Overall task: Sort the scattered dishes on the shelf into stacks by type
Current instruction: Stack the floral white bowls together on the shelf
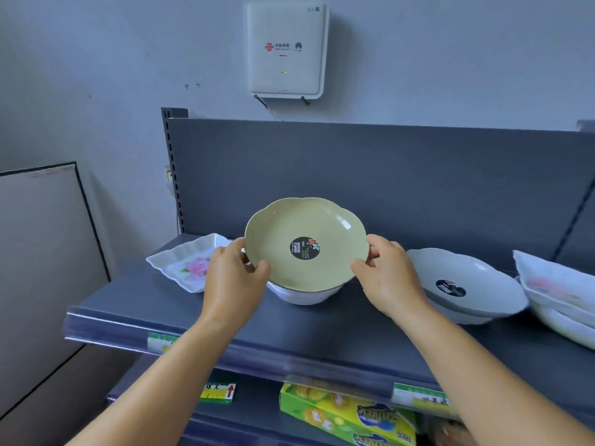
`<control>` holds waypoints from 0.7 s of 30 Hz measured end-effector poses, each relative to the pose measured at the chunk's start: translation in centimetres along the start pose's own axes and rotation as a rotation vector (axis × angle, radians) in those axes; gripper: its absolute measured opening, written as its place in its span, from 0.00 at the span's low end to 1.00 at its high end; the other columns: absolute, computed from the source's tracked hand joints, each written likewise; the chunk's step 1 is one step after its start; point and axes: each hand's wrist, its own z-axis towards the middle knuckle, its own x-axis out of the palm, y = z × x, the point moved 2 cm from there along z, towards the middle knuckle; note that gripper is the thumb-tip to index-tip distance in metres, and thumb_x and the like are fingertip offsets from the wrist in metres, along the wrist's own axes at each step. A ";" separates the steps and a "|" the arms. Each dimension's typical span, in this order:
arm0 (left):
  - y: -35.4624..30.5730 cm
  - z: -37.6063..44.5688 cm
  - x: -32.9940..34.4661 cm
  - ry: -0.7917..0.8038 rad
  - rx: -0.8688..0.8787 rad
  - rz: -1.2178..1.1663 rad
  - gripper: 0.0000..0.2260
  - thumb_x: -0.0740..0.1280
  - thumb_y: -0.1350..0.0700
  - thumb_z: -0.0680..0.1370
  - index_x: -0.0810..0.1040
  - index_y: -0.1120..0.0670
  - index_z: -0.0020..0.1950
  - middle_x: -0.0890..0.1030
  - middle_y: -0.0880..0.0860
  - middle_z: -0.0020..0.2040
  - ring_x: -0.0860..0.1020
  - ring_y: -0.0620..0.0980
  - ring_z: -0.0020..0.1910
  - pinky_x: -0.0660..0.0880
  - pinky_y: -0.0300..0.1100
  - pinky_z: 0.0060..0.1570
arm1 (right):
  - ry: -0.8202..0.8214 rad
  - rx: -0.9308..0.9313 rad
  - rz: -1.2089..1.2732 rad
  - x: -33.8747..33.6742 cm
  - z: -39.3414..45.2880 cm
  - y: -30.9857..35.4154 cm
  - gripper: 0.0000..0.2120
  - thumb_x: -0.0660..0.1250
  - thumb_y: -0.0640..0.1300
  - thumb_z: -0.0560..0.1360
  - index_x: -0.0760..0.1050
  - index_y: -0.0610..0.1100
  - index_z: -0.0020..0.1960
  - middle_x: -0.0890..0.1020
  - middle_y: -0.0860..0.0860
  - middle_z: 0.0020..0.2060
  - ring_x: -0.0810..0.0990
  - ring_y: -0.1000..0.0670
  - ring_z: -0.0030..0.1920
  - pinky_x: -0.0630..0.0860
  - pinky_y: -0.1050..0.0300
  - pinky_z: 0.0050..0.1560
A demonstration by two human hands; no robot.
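Observation:
A pale green flower-shaped plate [306, 226] with a round black sticker is tilted toward me above the shelf middle. My left hand [233, 275] grips its left rim and my right hand [389, 275] grips its right rim. Right under the plate a white bowl [304, 296] stands on the grey shelf [322, 329]; I cannot tell if they touch. To the left lies a square white dish with a pink flower [190, 262]. On the right sits a white flower-shaped plate [463, 284] on another white dish, and beyond it stacked white square dishes [557, 291].
A grey back panel [354, 175] rises behind the shelf, with a slotted upright at its left. A white box [286, 49] hangs on the wall above. Below the shelf edge are price tags and green-yellow packages [347, 416]. A board leans at the left.

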 end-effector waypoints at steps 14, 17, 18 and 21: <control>-9.3 -3.5 12.4 0.264 0.086 -0.067 0.07 0.64 0.61 0.72 0.77 0.64 0.45 0.78 0.64 0.36 0.65 0.51 0.30 0.61 0.39 0.26 | -0.192 0.216 -0.021 -12.7 -3.5 -9.6 0.05 0.61 0.42 0.74 0.74 0.45 0.49 0.77 0.47 0.44 0.72 0.48 0.40 0.62 0.59 0.32; -11.2 -3.7 15.2 0.300 0.086 -0.054 0.08 0.63 0.61 0.72 0.75 0.66 0.45 0.71 0.58 0.32 0.62 0.50 0.31 0.60 0.39 0.27 | -0.213 0.260 -0.001 -14.8 -3.3 -11.7 0.07 0.62 0.42 0.74 0.75 0.45 0.51 0.80 0.47 0.47 0.77 0.47 0.45 0.68 0.56 0.37; -11.6 -3.6 15.8 0.308 0.083 -0.054 0.07 0.63 0.61 0.72 0.74 0.66 0.44 0.69 0.55 0.32 0.61 0.50 0.30 0.59 0.39 0.27 | -0.217 0.272 0.005 -15.2 -3.3 -12.1 0.08 0.62 0.42 0.74 0.76 0.45 0.52 0.81 0.46 0.47 0.77 0.47 0.45 0.70 0.55 0.38; -12.7 -3.4 17.8 0.316 0.078 -0.055 0.07 0.62 0.63 0.72 0.72 0.67 0.43 0.66 0.55 0.32 0.59 0.51 0.31 0.57 0.39 0.28 | -0.224 0.290 -0.017 -16.4 -2.8 -13.6 0.11 0.62 0.42 0.74 0.76 0.43 0.55 0.82 0.47 0.48 0.78 0.45 0.50 0.76 0.50 0.47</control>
